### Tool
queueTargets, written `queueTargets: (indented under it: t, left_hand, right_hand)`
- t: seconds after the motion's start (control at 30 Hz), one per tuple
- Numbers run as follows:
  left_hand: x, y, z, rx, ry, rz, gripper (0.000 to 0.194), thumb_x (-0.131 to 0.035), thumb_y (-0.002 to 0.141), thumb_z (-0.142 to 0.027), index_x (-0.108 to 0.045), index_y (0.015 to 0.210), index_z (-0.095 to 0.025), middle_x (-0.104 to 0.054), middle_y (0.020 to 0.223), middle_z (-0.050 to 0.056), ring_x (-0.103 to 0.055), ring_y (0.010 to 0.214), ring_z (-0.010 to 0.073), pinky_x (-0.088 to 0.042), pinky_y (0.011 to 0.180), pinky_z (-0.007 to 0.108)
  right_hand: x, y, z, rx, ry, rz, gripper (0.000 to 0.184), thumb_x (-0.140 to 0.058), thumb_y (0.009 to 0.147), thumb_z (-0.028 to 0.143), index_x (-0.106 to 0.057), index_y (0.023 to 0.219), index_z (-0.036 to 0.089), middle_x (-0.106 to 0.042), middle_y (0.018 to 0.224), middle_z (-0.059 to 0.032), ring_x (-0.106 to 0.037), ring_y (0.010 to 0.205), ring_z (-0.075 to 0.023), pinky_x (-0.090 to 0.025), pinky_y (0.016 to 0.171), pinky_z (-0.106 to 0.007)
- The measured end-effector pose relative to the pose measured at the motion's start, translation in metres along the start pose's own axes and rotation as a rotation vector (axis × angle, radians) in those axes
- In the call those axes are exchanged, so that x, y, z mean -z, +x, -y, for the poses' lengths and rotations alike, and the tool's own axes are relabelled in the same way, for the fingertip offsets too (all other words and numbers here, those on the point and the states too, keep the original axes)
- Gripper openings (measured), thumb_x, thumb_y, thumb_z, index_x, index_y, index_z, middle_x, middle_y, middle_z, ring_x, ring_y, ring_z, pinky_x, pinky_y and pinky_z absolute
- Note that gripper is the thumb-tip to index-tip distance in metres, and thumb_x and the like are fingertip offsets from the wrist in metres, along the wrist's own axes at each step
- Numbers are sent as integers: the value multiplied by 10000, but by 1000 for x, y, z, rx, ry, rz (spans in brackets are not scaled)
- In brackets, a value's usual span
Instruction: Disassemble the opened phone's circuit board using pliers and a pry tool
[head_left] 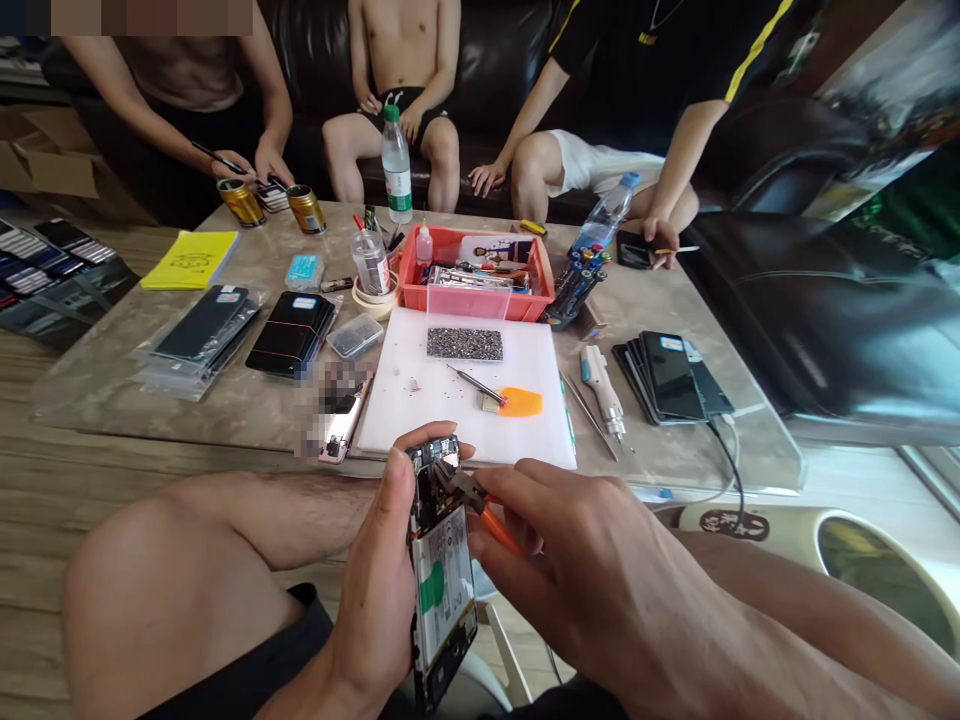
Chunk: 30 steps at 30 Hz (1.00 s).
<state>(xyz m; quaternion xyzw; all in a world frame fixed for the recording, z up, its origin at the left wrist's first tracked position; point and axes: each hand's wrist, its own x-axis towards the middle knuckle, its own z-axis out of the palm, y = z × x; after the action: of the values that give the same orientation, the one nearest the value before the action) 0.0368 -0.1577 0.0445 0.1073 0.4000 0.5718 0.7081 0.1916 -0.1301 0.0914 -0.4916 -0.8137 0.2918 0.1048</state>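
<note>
My left hand (386, 570) is wrapped round an opened smartphone (442, 590), held upright with its inside facing me. Its silver battery with a green sticker shows, and dark circuit parts lie above it. In my right hand (577, 540) is a pair of orange-handled pliers (474, 492), whose jaws touch the upper part of the phone's board. Just past my hands lies a white pad (397, 420) bearing a screwdriver (480, 385), an orange plastic piece (523, 402) and a tray of small screws (465, 344). A pinkish phone part (339, 430) sits by its left edge.
A red bin (540, 290) of tools stands behind the pad. Stacked phones (289, 335) lie left, more phones (675, 375) right with cables. An electric screwdriver (600, 385) and tweezers (589, 415) lie right of the pad. Bottles (397, 165) and cans (306, 210) stand farther back; three people sit opposite.
</note>
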Motion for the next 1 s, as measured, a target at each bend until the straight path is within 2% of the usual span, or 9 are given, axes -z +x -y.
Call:
queueTargets:
  t: [0.53, 0.63, 0.73, 0.8, 0.87, 1.0]
  left_hand:
    - [2, 1, -1, 9, -4, 24, 478, -574, 990, -594, -656, 1325, -264, -741, 1218, 87, -727, 1054, 253, -575, 966, 393]
    - [1, 1, -1, 26, -19, 5, 488, -592, 980, -594, -658, 1329, -259, -750, 1200, 87, -733, 1040, 256, -581, 948, 389]
    - [1, 0, -2, 64, -19, -43, 533, -628, 955, -602, -651, 1352, -247, -765, 1159, 93, -749, 981, 261, -600, 872, 373]
    - [3, 1, -6, 127, 17, -61, 579, -638, 940, -620, -636, 1385, -250, -776, 1110, 93, -762, 906, 258, -606, 762, 340]
    - [6, 3, -12, 251, 82, -52, 625, -629, 930, -648, -607, 1429, -272, -784, 1047, 92, -769, 807, 259, -583, 638, 311]
    - [13, 8, -30, 534, 161, 60, 693, -568, 934, -696, -564, 1475, -264, -782, 887, 106, -758, 642, 277, -492, 494, 271]
  right_hand:
    - [-1, 2, -1, 20, -14, -13, 36, -603, 939, 253, -618, 915, 232, -649, 820, 4, -524, 604, -128, -289, 559, -278]
    - [-3, 1, -3, 18, -52, -14, 49, -601, 948, 263, -618, 913, 234, -640, 809, 14, -522, 594, -123, -288, 563, -282]
    - [-3, 1, -8, 31, -133, -21, 67, -605, 963, 294, -643, 997, 250, -629, 787, 24, -534, 589, -130, -269, 564, -291]
    - [0, 2, -13, 74, -221, -19, 110, -606, 983, 334, -656, 1039, 253, -634, 795, 18, -544, 598, -139, -246, 562, -299]
    - [5, 4, -18, 132, -329, -20, 145, -607, 1003, 370, -669, 1006, 239, -635, 801, 3, -546, 618, -146, -231, 564, -307]
    - [21, 9, -25, 262, -504, -28, 122, -634, 999, 336, -689, 988, 227, -635, 831, -18, -514, 653, -153, -246, 587, -327]
